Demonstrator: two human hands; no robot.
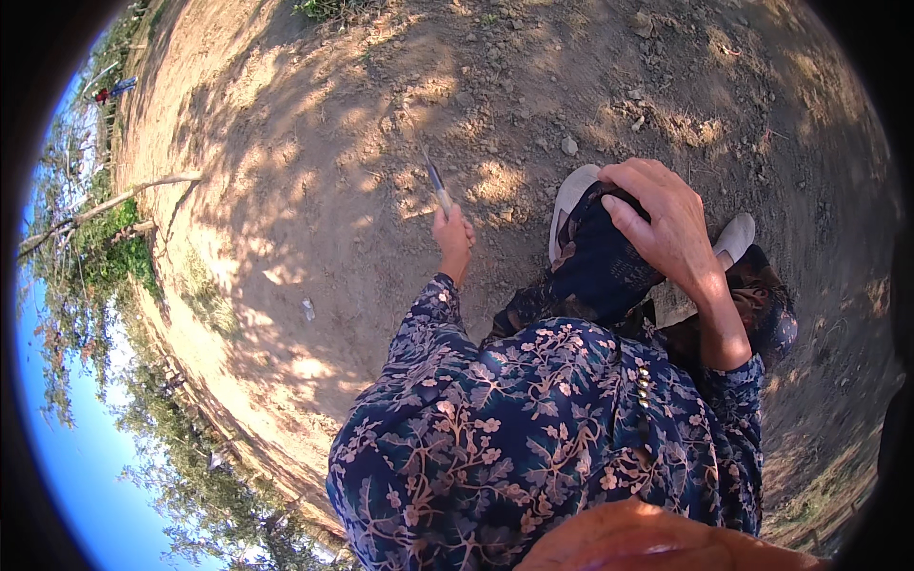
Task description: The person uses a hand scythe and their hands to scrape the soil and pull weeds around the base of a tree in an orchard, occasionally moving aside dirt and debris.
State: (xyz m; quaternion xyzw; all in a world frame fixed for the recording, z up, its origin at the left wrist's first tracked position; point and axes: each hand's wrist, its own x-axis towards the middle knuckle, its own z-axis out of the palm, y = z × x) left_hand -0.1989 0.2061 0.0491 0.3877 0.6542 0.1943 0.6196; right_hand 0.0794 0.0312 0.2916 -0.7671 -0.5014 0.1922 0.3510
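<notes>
a: above the left grip, what projects?

b: one knife point(437, 181), its single narrow blade pointing away from the body over the dirt ground point(314, 143). the left hand point(453, 240) is closed in a fist around the handle; only a short pale stretch of handle shows above the fingers.

a: and the right hand?

b: the right hand point(666, 224) lies palm-down with fingers curled over the raised knee point(600, 257), which is covered in dark cloth. it presses on the cloth and encloses no separate object.

a: what lies just beyond that grip?

b: two pale shoes: one shoe toe point(571, 190) to the left of the fingers, and a second shoe point(736, 238) to the right of the wrist.

a: items between the two grips?

b: none but bare soil with dappled shade; one small stone point(569, 146) sits beyond them, well apart from the knife.

a: below the grips?

b: two sleeves of one floral garment point(533, 419), dark blue with pale flowers.
</notes>
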